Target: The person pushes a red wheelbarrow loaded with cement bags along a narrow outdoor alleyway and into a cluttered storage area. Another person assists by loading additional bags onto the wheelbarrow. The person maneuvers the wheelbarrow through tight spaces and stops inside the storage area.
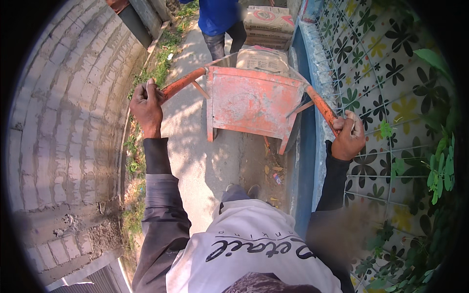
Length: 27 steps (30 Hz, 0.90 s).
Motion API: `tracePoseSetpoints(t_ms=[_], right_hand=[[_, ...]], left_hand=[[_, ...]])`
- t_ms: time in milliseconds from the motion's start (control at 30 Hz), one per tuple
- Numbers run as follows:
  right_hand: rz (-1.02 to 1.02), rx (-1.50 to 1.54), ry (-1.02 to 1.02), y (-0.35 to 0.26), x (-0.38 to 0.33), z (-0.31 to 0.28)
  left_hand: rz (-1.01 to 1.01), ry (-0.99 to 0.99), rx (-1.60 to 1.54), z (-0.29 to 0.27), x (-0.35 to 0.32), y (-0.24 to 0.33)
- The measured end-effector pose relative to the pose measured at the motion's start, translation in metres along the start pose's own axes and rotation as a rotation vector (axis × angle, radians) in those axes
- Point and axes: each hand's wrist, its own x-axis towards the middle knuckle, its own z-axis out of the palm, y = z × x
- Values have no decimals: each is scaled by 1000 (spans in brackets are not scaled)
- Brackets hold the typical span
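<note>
An orange-red wheelbarrow (pixel 256 102), its paint scuffed and dusted grey, stands in front of me. My left hand (pixel 147 105) is closed around the end of its left handle (pixel 183 83). On the other side my right hand (pixel 349 136) grips the right handle (pixel 322 106). Both arms reach forward, apart from each other. In the wheelbarrow's tray lies a brown paper sack (pixel 263 59), partly hidden by the raised back panel. The wheel cannot be seen from here.
A block wall (pixel 73 117) runs along the left, with grass at its foot. On the right are a blue ledge (pixel 305 161) and a flower-patterned panel (pixel 381 97) behind wire, with leaves hanging over. Ahead stands a person in blue (pixel 217 17), near stacked sacks (pixel 267 24).
</note>
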Motion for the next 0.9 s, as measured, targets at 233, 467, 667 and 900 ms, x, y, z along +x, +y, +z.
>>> tracePoseSetpoints(t_ms=[233,467,667,900], right_hand=[[-48,-61,-76,-3,-1,-3],[4,-15,-84,-6,-3,-2],[-5,-8,-48,-9,-2,-4],[-33,-29,-41,-7,-2,-2]], left_hand=[[33,2,30,-4,-2,-1],[61,39,82,-8,-4,-8],[62,76,29,-3,-3,-2],[24,71,-1,-4,-2,-3]])
